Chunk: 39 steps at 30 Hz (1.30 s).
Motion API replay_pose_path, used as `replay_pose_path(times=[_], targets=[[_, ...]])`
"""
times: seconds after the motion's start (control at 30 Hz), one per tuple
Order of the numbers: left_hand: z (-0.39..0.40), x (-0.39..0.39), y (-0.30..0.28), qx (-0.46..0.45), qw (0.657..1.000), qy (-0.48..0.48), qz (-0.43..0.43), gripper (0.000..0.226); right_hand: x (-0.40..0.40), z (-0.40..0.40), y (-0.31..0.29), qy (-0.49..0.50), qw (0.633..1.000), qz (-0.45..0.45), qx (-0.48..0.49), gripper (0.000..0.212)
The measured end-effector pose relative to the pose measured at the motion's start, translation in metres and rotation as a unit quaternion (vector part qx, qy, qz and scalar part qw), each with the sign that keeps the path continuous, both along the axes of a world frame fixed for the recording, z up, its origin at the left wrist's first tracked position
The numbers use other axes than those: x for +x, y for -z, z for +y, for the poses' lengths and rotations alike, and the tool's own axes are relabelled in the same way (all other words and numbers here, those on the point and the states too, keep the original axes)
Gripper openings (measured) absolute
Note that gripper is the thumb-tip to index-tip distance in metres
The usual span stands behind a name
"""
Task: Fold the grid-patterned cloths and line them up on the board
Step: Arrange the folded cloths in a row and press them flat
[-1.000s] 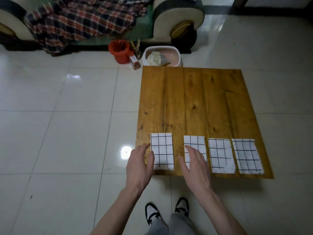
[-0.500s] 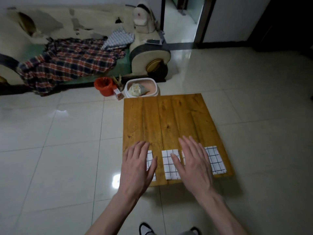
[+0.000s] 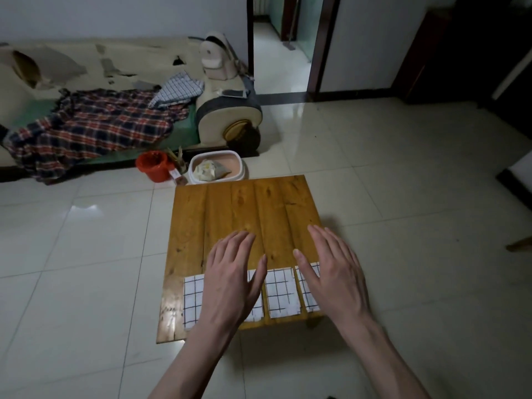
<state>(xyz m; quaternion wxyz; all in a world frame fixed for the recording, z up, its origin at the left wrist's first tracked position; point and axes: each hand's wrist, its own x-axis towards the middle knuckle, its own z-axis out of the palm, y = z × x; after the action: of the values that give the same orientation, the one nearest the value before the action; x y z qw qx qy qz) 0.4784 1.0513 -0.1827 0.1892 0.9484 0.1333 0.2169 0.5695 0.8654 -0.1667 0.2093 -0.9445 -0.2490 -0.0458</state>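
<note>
My left hand (image 3: 230, 286): spread flat, empty, above the cloths. My right hand (image 3: 334, 272): likewise open, holding nothing, at 3 o'clock of the left.

Folded grid cloths (image 3: 282, 292): a row along the near edge of the board (image 3: 244, 208), three partly showing. I judge them light, limp and prone to sliding; best pinched at a folded edge.

Board lies on the floor (image 3: 86, 254).

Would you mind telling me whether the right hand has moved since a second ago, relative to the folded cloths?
Yes. The right hand has shifted right along the row of cloths on the board, now covering the rightmost ones.
</note>
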Motion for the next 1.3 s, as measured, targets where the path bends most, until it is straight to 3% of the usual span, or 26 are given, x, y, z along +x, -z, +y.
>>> replay_pose_path(times=[0.57,0.97,1.3], targets=[[-0.161,0.062,0.004,0.004,0.996,-0.082,0.017,0.054,0.095,-0.126,0.005,-0.098,0.995,-0.024,-0.022,0.073],[-0.147,0.104,0.06,0.001,0.995,-0.078,0.062,0.053,0.126,-0.121,0.067,-0.059,0.996,-0.011,-0.064,0.069],[-0.141,0.133,0.153,-0.034,0.992,-0.063,0.109,0.052,0.16,-0.108,0.154,-0.072,0.995,0.041,-0.064,0.066]])
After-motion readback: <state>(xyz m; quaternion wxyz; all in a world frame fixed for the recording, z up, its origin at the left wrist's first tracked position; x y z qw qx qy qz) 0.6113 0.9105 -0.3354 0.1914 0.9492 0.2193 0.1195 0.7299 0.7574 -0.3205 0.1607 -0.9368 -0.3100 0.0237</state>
